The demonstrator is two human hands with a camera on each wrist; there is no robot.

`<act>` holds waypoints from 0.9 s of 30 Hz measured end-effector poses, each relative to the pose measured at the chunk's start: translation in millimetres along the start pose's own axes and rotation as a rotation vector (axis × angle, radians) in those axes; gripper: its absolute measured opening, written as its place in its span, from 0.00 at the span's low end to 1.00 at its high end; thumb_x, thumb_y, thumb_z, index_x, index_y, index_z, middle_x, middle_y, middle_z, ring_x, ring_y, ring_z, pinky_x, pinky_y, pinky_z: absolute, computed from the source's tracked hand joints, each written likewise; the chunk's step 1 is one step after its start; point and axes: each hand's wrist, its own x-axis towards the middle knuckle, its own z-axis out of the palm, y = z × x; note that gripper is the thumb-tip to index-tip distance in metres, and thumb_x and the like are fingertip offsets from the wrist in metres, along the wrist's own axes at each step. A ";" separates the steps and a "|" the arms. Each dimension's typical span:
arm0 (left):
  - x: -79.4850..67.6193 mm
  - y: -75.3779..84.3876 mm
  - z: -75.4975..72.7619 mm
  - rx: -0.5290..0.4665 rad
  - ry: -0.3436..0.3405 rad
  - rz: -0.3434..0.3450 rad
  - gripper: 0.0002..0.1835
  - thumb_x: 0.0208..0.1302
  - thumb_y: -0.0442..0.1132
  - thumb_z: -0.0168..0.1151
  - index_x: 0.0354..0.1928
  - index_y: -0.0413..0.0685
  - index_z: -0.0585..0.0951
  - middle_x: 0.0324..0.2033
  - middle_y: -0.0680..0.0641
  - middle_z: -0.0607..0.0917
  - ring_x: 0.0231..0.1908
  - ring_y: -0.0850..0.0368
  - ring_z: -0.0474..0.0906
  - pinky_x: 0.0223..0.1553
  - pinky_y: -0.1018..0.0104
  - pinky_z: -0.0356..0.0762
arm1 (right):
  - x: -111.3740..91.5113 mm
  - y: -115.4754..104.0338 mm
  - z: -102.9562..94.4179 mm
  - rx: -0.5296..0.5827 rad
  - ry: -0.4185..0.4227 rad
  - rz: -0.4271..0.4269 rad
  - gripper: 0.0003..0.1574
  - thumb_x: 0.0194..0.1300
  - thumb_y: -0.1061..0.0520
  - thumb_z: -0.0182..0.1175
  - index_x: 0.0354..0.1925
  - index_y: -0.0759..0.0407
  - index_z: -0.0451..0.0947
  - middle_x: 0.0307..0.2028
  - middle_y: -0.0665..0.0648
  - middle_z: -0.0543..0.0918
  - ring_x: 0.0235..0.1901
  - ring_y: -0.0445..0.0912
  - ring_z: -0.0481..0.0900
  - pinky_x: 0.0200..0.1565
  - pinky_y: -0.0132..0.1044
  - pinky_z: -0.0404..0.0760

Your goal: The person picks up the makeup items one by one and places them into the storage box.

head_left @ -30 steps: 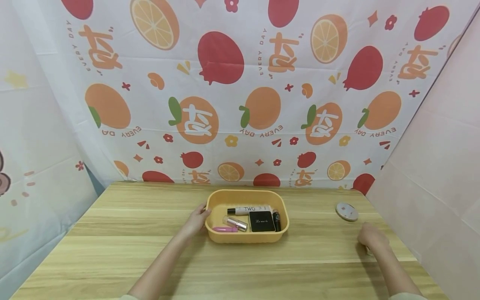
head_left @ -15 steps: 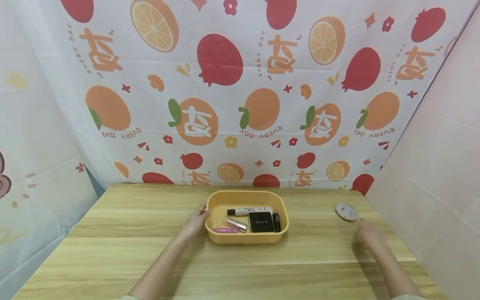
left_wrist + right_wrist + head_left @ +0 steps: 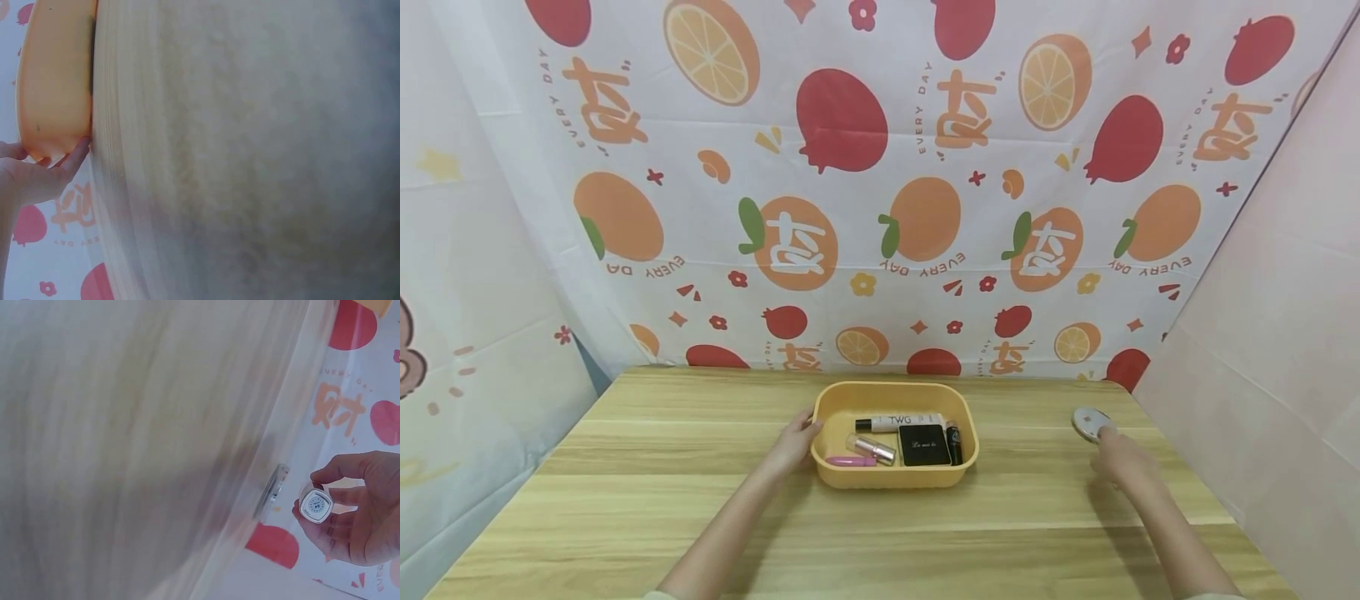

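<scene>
My left hand (image 3: 792,443) grips the left end of a yellow plastic basket (image 3: 891,477), thumb and fingertips on its end wall in the left wrist view. Inside lie a white TWG tube (image 3: 902,422), a black square compact (image 3: 924,445), a pinkish clear lipstick (image 3: 874,448), a pink pen-like stick (image 3: 850,461) and a small black tube (image 3: 954,443). My right hand (image 3: 369,509) pinches a lipstick (image 3: 316,505), its square labelled end facing the wrist camera. In the head view this hand hides the lipstick. It hovers beside a round silvery disc (image 3: 1086,422), partly overlapping it in view.
The wood-grain table (image 3: 670,467) runs back to a fruit-print curtain (image 3: 850,208). Pale cloth walls (image 3: 1285,333) close off both sides. The disc lies flat near the table's right back corner.
My right hand has risen and moved left and farther from me, with the lipstick, from the right edge toward the round disc. My left hand and the basket have stayed put.
</scene>
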 end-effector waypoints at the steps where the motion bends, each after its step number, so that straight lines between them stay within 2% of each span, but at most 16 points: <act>1: -0.4 -0.2 0.0 0.001 -0.001 0.000 0.27 0.72 0.36 0.37 0.68 0.31 0.48 0.62 0.26 0.55 0.55 0.33 0.65 0.52 0.48 0.69 | -0.7 -1.7 -0.5 0.007 0.005 -0.008 0.28 0.54 0.63 0.51 0.51 0.78 0.62 0.29 0.66 0.75 0.23 0.52 0.73 0.23 0.45 0.72; 7: -1.3 -0.7 0.4 -0.002 -0.003 -0.011 0.27 0.73 0.36 0.37 0.68 0.32 0.48 0.63 0.26 0.54 0.56 0.33 0.64 0.52 0.47 0.69 | -2.7 -10.8 -1.9 0.005 0.024 -0.028 0.27 0.53 0.62 0.52 0.51 0.75 0.64 0.36 0.73 0.76 0.29 0.57 0.75 0.24 0.48 0.73; 10: -0.4 -0.3 0.6 -0.007 0.004 -0.015 0.27 0.72 0.36 0.37 0.68 0.31 0.48 0.62 0.26 0.54 0.56 0.32 0.64 0.52 0.47 0.69 | -3.3 -15.3 -2.8 0.000 0.032 -0.042 0.30 0.55 0.61 0.52 0.55 0.75 0.63 0.46 0.77 0.72 0.41 0.66 0.74 0.32 0.58 0.74; 13: 1.2 0.1 0.3 -0.019 0.008 -0.012 0.27 0.72 0.35 0.37 0.68 0.30 0.47 0.62 0.25 0.54 0.56 0.32 0.63 0.52 0.48 0.69 | -3.2 -19.5 -3.5 0.000 0.038 -0.065 0.32 0.57 0.61 0.51 0.58 0.75 0.60 0.53 0.79 0.67 0.52 0.71 0.64 0.41 0.66 0.69; 16: 2.8 0.2 0.1 -0.028 0.013 -0.014 0.27 0.72 0.35 0.36 0.68 0.31 0.47 0.62 0.26 0.55 0.56 0.32 0.63 0.52 0.48 0.69 | -2.9 -23.0 -4.0 0.016 0.044 -0.088 0.28 0.61 0.61 0.49 0.57 0.74 0.61 0.52 0.79 0.68 0.52 0.72 0.64 0.42 0.66 0.69; 20: 3.6 -0.2 0.0 -0.020 0.010 -0.022 0.27 0.72 0.35 0.36 0.68 0.32 0.47 0.62 0.26 0.54 0.57 0.32 0.63 0.53 0.48 0.69 | -2.5 -26.5 -4.3 0.016 0.059 -0.106 0.22 0.63 0.60 0.49 0.53 0.71 0.65 0.48 0.76 0.72 0.49 0.70 0.68 0.37 0.62 0.73; 27: 1.3 -0.9 -0.7 0.000 -0.001 -0.026 0.27 0.72 0.37 0.37 0.69 0.33 0.47 0.63 0.27 0.54 0.57 0.33 0.63 0.53 0.47 0.68 | -0.9 -31.7 -4.5 0.010 0.075 -0.114 0.21 0.61 0.60 0.53 0.51 0.70 0.66 0.45 0.73 0.75 0.48 0.68 0.70 0.34 0.59 0.74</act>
